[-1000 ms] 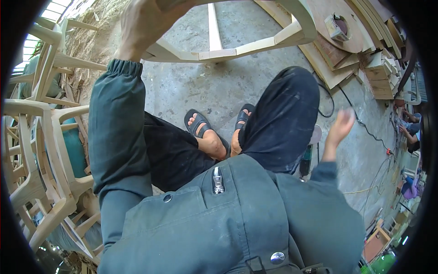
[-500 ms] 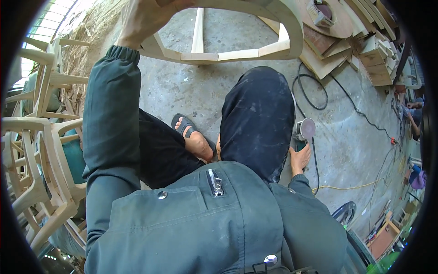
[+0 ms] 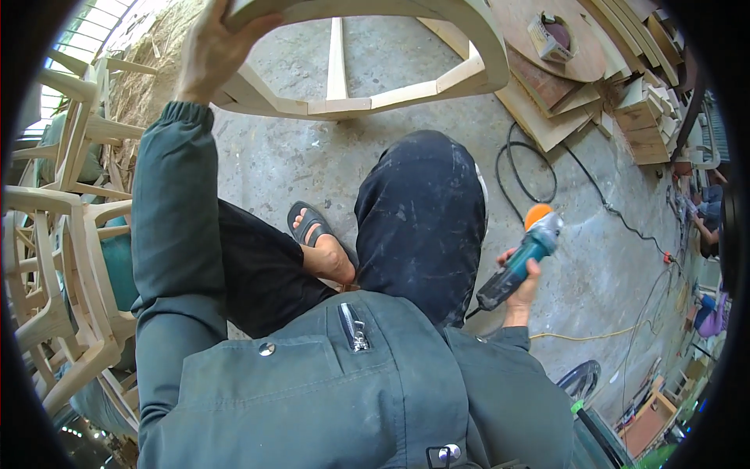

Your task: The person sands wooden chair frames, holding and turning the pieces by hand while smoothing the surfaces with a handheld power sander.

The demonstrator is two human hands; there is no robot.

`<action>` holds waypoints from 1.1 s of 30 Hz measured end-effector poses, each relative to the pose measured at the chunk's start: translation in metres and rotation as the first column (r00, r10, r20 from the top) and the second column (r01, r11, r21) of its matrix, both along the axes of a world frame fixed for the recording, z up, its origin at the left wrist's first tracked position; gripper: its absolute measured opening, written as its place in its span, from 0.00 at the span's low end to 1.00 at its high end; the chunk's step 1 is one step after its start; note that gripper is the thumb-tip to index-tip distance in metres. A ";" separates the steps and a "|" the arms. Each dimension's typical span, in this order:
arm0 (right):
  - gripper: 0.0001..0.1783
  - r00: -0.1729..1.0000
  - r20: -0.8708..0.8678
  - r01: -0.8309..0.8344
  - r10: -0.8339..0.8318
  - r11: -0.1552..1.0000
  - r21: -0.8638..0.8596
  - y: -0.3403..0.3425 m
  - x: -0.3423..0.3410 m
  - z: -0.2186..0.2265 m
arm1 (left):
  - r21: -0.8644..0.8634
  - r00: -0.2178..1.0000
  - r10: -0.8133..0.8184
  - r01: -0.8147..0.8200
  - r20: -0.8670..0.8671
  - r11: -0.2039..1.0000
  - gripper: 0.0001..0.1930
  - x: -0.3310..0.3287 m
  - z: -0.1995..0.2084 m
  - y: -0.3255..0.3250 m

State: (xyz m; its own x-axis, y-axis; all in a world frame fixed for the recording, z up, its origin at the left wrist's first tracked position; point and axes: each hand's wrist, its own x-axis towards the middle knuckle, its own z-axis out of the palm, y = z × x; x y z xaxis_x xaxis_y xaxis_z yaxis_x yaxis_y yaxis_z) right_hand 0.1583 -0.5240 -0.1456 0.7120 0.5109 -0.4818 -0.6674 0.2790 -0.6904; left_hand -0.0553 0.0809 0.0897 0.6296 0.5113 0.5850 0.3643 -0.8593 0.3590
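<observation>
The grinder is now up in the right hand

Half a second ago, the right hand point(image 3: 522, 293) was low beside the knee, at the tool. Now it has raised the grinder point(image 3: 516, 270), and the orange disc point(image 3: 537, 213) shows at the far end. The fingers are closed around the body of the tool. The left hand point(image 3: 212, 56) remains curled on the upper left part of the wooden frame point(image 3: 414, 94), so both hands are occupied. The frame is in front of the person, at the upper edge of the view; the disc is well apart from it.

The right knee point(image 3: 426, 172) stands between the tool and the person's other leg. A black cable point(image 3: 555, 178) makes a loop on the floor near the disc; whether it belongs to the grinder, one cannot tell. Flat boards point(image 3: 539, 121) lie to the right of the frame, and wooden chairs point(image 3: 47, 199) crowd the left side.
</observation>
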 end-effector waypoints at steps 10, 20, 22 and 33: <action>0.24 0.995 0.048 -0.079 0.085 0.991 -0.106 0.100 0.050 0.033 | -0.343 0.998 -0.064 0.052 -0.023 0.938 0.28 -0.042 0.006 0.014; 0.34 0.881 0.458 0.059 -0.119 0.988 0.143 0.105 0.066 0.085 | -0.344 0.991 -0.125 0.101 -0.047 0.933 0.30 -0.061 0.017 0.026; 0.34 0.895 0.437 0.028 -0.088 0.989 0.143 0.104 0.070 0.103 | -0.352 0.992 -0.119 0.094 -0.050 0.931 0.31 -0.058 0.019 0.029; 0.40 0.951 0.292 0.022 -0.100 0.966 0.257 0.127 0.042 0.105 | -0.222 0.993 -0.100 0.085 -0.058 0.971 0.31 -0.046 0.014 0.023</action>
State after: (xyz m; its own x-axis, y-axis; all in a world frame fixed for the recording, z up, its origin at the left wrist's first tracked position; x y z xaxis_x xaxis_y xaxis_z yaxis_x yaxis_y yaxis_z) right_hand 0.2006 -0.3970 -0.0401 0.8370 0.5370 -0.1047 -0.4159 0.5001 -0.7595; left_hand -0.1012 0.1034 0.1032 0.7147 0.5597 0.4195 0.3166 -0.7937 0.5195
